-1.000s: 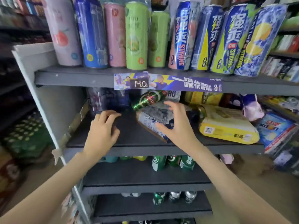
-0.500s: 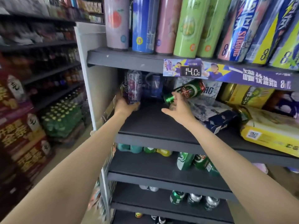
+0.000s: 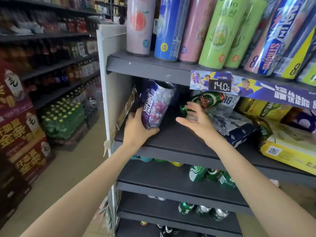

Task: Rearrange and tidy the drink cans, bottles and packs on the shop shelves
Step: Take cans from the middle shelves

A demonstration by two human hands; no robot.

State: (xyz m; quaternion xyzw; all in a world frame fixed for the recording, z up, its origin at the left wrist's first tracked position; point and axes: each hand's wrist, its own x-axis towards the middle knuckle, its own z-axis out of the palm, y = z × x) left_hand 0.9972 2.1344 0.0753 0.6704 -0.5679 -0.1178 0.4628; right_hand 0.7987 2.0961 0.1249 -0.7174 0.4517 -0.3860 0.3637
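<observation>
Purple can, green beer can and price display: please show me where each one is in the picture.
purple can [image 3: 154,106], head view, on its printed side.
green beer can [image 3: 207,100], head view, on its label.
price display [image 3: 220,85], head view, on its digits.

Our left hand [image 3: 136,127] now gripping the purple can [image 3: 154,106], tilted and pulled forward, our right hand [image 3: 196,120] off the green can [image 3: 203,102]

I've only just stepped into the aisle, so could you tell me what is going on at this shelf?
A person is tidying drinks on a grey shop shelf. The left hand grips a tilted purple can at the shelf's left end. The right hand is open, reaching toward a green beer can lying on its side on a blue-and-white pack. A yellow pack lies further right.
</observation>
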